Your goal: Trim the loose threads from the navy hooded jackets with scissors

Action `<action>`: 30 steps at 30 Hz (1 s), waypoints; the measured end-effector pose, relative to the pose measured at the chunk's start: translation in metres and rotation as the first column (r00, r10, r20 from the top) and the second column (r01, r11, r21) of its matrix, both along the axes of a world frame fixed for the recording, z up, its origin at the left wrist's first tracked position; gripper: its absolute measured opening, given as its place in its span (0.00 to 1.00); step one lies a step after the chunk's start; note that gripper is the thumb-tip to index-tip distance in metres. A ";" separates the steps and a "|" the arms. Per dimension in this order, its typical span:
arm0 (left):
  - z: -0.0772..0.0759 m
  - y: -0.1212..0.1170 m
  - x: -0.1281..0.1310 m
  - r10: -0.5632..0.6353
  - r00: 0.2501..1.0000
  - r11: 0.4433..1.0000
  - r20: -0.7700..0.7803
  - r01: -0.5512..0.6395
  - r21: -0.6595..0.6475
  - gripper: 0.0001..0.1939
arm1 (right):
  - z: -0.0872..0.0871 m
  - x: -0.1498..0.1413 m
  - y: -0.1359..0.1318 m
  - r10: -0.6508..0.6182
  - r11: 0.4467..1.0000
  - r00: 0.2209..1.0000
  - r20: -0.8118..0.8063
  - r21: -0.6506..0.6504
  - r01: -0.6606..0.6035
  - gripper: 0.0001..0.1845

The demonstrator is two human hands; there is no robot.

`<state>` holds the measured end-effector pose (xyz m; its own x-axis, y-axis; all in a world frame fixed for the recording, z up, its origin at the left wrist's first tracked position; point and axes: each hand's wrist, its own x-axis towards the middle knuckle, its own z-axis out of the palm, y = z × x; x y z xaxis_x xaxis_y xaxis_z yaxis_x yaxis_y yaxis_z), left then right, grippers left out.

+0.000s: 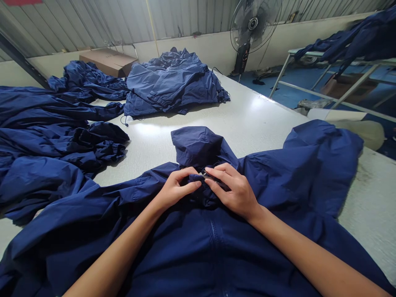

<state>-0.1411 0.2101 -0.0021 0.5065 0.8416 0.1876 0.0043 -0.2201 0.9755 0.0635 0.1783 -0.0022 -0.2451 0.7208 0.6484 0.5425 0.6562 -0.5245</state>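
My left hand (pixel 176 189) and my right hand (pixel 235 193) are half closed, and both pinch the neck of the dark blue jacket (pixel 198 251). It lies on the white table (pixel 368 202), under my hands, with its hood (pixel 196 146) past them.

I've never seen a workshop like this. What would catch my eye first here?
A navy hooded jacket lies spread on the white worktable in the foreground, its fabric pinched below the hood by the left hand and right hand. Beyond it sits a navy pile, with rumpled navy garments along the table's left side. A black-bladed fan stands by the far wall.
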 end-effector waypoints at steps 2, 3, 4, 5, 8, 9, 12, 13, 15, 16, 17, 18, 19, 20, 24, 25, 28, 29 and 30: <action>0.000 0.000 0.000 0.002 1.000 1.000 0.007 -0.002 -0.010 0.07 | 0.000 0.000 0.000 -0.007 1.000 1.000 -0.027 -0.019 0.007 0.14; 0.000 0.000 0.000 0.004 1.000 1.000 0.007 -0.004 -0.017 0.07 | 0.000 0.000 0.000 -0.007 1.000 0.999 -0.035 -0.022 0.007 0.14; 0.000 0.000 0.001 0.008 1.000 1.000 0.006 -0.008 -0.022 0.08 | 0.000 0.000 0.000 -0.006 1.000 0.999 -0.039 -0.021 0.005 0.14; 0.000 0.000 0.001 0.014 1.000 1.000 0.003 -0.014 -0.025 0.08 | 0.000 0.000 0.000 -0.003 1.000 0.999 -0.038 -0.018 0.002 0.14; 0.000 -0.001 0.001 0.029 1.000 0.999 -0.002 -0.029 -0.036 0.09 | 0.000 0.000 0.000 0.009 1.000 1.000 -0.011 0.005 -0.009 0.13; 0.000 -0.001 0.001 0.032 0.999 0.999 -0.003 -0.032 -0.040 0.09 | 0.000 0.000 -0.001 0.010 1.000 1.000 0.001 0.014 -0.010 0.13; 0.000 -0.001 0.001 0.038 0.999 0.999 -0.010 -0.039 -0.037 0.10 | 0.000 0.000 -0.001 0.005 1.000 1.000 0.022 0.021 -0.006 0.13; 0.000 -0.001 0.001 0.042 0.999 0.999 -0.014 -0.043 -0.030 0.10 | 0.000 0.000 -0.001 0.003 1.000 1.000 0.023 0.016 -0.003 0.13; 0.000 -0.002 0.002 0.048 0.999 0.999 -0.025 -0.048 -0.015 0.11 | 0.000 0.000 -0.001 0.002 1.000 1.000 0.020 0.008 -0.002 0.14; 0.001 -0.002 0.002 0.049 0.998 0.999 -0.029 -0.049 -0.010 0.11 | -0.001 0.000 -0.001 0.004 1.000 1.000 0.019 0.005 -0.004 0.14; 0.001 -0.002 0.002 0.049 0.998 0.999 -0.031 -0.049 -0.007 0.10 | -0.001 0.001 -0.001 0.006 1.000 1.000 0.016 0.005 -0.007 0.14; 0.001 -0.001 0.002 0.049 0.998 0.999 -0.032 -0.049 -0.003 0.10 | -0.001 0.001 -0.001 0.010 1.000 1.000 0.013 0.006 -0.010 0.15; 0.001 -0.001 0.002 0.049 0.998 0.999 -0.032 -0.049 0.001 0.10 | -0.002 0.001 0.000 0.014 1.000 1.000 0.011 0.006 -0.014 0.15; 0.001 -0.001 0.002 0.050 0.998 0.999 -0.030 -0.050 0.007 0.10 | -0.002 0.001 0.000 0.017 1.000 1.000 0.011 0.006 -0.017 0.15; 0.000 -0.001 0.001 0.049 0.998 0.999 -0.029 -0.048 0.026 0.09 | -0.002 0.001 -0.001 0.022 1.000 1.000 0.013 0.012 -0.022 0.14; 0.000 0.000 0.001 0.046 0.999 0.999 -0.027 -0.046 0.028 0.09 | -0.002 0.001 -0.001 0.023 1.000 1.000 0.012 0.016 -0.023 0.14; 0.000 0.000 0.001 0.044 0.999 0.998 -0.016 -0.043 0.037 0.08 | -0.002 0.001 -0.001 0.020 0.999 1.000 0.012 0.029 -0.020 0.13; 0.000 0.000 0.001 0.045 0.999 0.998 -0.015 -0.045 0.040 0.08 | -0.002 0.001 -0.001 0.016 0.999 1.000 0.015 0.030 -0.017 0.13; 0.000 0.000 0.001 0.048 0.999 0.998 -0.017 -0.047 0.042 0.08 | -0.001 0.000 -0.001 0.013 0.999 1.000 0.017 0.029 -0.013 0.13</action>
<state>-0.1398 0.2099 -0.0021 0.4700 0.8562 0.2146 0.0330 -0.2600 0.9651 0.0640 0.1777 -0.0037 -0.2649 0.6982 0.6650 0.5424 0.6781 -0.4960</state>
